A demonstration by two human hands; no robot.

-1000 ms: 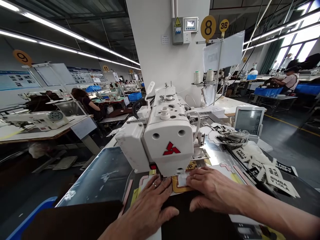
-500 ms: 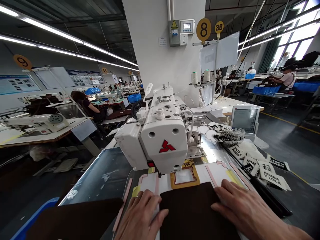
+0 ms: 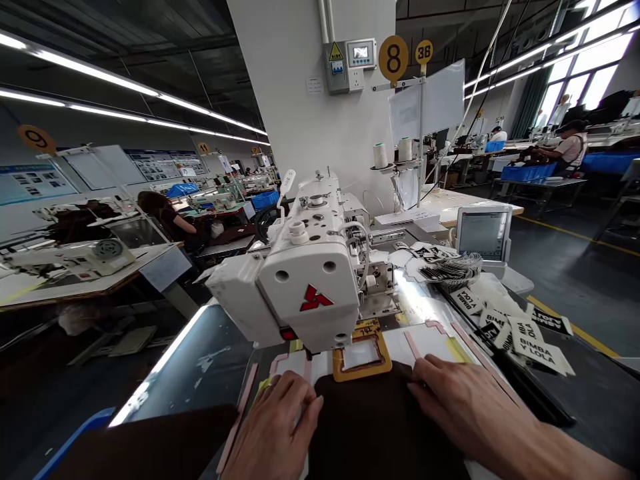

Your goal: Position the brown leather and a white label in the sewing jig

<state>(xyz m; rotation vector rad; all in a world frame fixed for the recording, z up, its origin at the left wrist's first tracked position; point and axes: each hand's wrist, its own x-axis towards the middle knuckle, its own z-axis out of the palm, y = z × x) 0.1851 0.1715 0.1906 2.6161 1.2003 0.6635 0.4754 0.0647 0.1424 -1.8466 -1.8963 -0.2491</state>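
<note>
A dark brown fabric panel (image 3: 367,427) lies flat on the white plate of a sewing machine (image 3: 310,273), its far edge reaching the orange clamp frame (image 3: 363,374). Along the panel's left edge, my left hand (image 3: 277,423) has its fingers bunched and thumb close to them, gripping the cloth. My right hand (image 3: 453,400) grips the opposite edge near the far corner, fingers bent over thumb. Fingertips of both hands are partly hidden against the cloth. Pink strips (image 3: 413,345) are stuck on the plate beside the hands.
Printed labels (image 3: 537,347) lie loose at right, beside a bundle of labels (image 3: 453,267) and a screen (image 3: 483,233). Another brown panel (image 3: 150,443) rests at left over a blue bin (image 3: 75,440). A person (image 3: 167,217) sits at left; another person (image 3: 570,147) works at right.
The fabric panel has moved forward with both hands, its far edge now meeting the orange frame. The view has shifted slightly right.
</note>
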